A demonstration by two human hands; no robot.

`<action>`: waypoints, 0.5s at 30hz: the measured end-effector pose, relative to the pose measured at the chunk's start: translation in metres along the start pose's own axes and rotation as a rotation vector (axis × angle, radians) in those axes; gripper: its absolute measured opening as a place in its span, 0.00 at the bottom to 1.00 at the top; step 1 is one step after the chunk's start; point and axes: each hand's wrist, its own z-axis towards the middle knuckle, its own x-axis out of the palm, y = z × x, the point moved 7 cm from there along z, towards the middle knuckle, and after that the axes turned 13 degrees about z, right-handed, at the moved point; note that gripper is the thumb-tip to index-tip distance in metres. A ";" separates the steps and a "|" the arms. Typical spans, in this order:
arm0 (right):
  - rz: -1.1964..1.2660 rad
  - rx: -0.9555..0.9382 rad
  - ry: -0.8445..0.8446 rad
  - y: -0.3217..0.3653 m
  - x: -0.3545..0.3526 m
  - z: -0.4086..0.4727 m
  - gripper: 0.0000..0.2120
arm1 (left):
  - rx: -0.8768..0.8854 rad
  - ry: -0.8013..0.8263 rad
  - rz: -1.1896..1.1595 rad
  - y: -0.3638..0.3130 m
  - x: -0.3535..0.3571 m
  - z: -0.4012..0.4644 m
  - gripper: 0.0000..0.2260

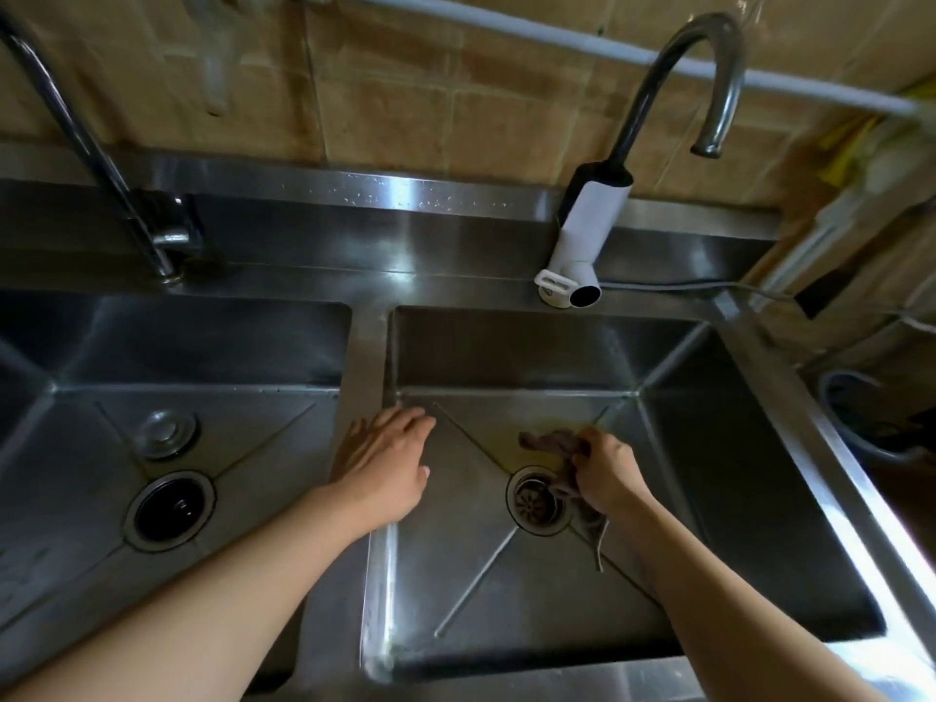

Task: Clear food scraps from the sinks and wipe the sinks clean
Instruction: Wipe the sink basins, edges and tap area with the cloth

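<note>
Two steel sinks sit side by side, the left sink [263, 428] and the right sink [734, 448]. My right hand [605, 471] grips a crumpled brown-grey cloth [549, 440] on the right sink's floor, just right of its strainer drain [537, 501]; a tail of the cloth hangs down under my wrist. A yellowish stain lies on the floor beside the cloth. My left hand [387, 461] rests flat, fingers straight, on the divider [367, 347] between the sinks. The left sink has an open dark drain [169, 509] and a round metal stopper [164, 430] lying behind it.
A curved tap with a white base [582, 235] stands behind the right sink, and a thin steel tap [152, 230] behind the left. A grey cable [673, 285] runs along the back ledge. At the right, below the counter edge, is a round blue-rimmed bucket [861, 418].
</note>
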 end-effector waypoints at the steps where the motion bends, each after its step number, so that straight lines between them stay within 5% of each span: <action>1: 0.012 -0.022 0.020 -0.001 0.000 0.005 0.12 | 0.011 0.001 0.006 -0.006 0.002 0.003 0.27; 4: -0.011 -0.109 0.059 0.000 0.003 0.031 0.20 | 0.037 -0.010 0.030 -0.023 0.010 0.020 0.26; 7: -0.042 -0.141 0.132 -0.005 0.018 0.071 0.12 | 0.003 0.041 0.023 -0.035 0.027 0.049 0.26; 15: -0.347 -0.438 0.290 0.007 0.081 0.170 0.18 | -0.169 0.253 0.045 -0.039 0.110 0.112 0.26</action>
